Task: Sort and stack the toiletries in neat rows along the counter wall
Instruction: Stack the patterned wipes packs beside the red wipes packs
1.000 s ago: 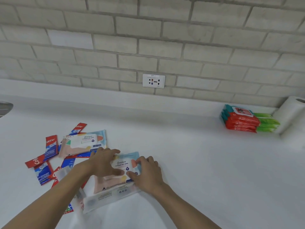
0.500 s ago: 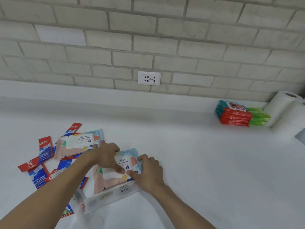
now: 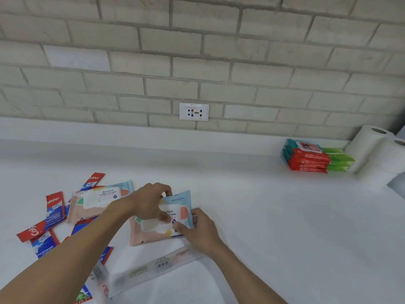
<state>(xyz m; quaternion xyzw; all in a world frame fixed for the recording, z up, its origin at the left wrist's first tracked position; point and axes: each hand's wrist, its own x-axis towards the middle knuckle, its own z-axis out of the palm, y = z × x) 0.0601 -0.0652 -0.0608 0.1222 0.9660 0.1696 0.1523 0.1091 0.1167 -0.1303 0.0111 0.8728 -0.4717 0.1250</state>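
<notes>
A pastel wet-wipes pack [image 3: 182, 212] is tilted up off a clear plastic wrapper [image 3: 151, 269] on the white counter. My left hand [image 3: 151, 200] grips its upper left edge, with the thumb across the front label. My right hand [image 3: 198, 229] pinches its lower right corner. A second, matching wipes pack [image 3: 98, 199] lies flat to the left, over several red-and-blue toothpaste boxes [image 3: 52, 210] scattered on the counter. Against the wall at the right sits a stack of red-and-teal wipes packs [image 3: 306, 159], with green packs [image 3: 340, 159] beside it.
Two white paper rolls [image 3: 370, 148] stand in the far right corner, next to a grey object [image 3: 397, 185] at the frame edge. A wall socket [image 3: 194, 111] is set in the brick wall above the counter's raised back ledge [image 3: 131, 134].
Both hands have lifted the near wipes pack so its far edge now tilts up off the clear wrapper. The view has shifted slightly to the right.
</notes>
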